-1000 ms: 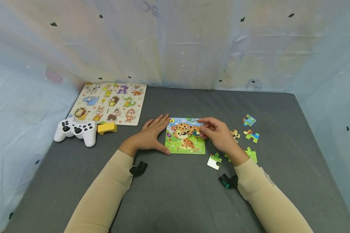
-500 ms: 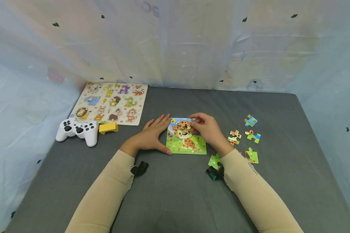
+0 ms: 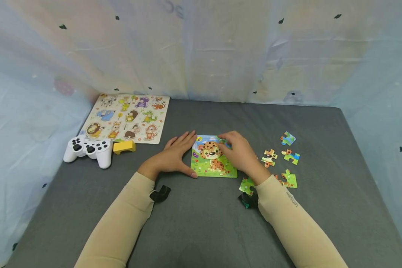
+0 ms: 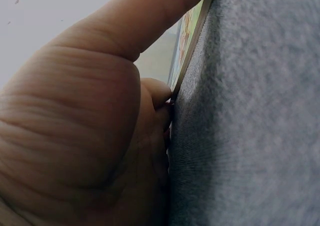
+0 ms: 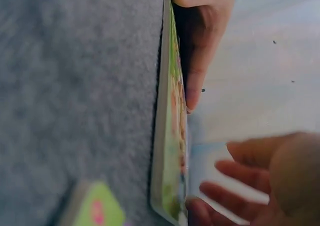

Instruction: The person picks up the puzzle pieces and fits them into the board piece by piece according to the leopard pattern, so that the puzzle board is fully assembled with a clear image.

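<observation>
A small square jigsaw puzzle with a spotted leopard cub on green grass lies flat before me. My left hand rests along its left side, fingers straight and spread, thumb at the near left corner. In the left wrist view that thumb reaches to the board's thin edge. Over the far right corner is my right hand, hiding part of the picture. The right wrist view shows its fingers loosely bent and spread, one fingertip at the board's surface, no piece between them.
Several loose jigsaw pieces lie to the right, among them a blue one and a green one; another is partly under my right wrist. At far left are an animal board, a white game controller and a yellow block.
My right hand has come left over the puzzle's far right part with a small blue piece and let it go there; its fingers have parted. The left hand stays in place.
</observation>
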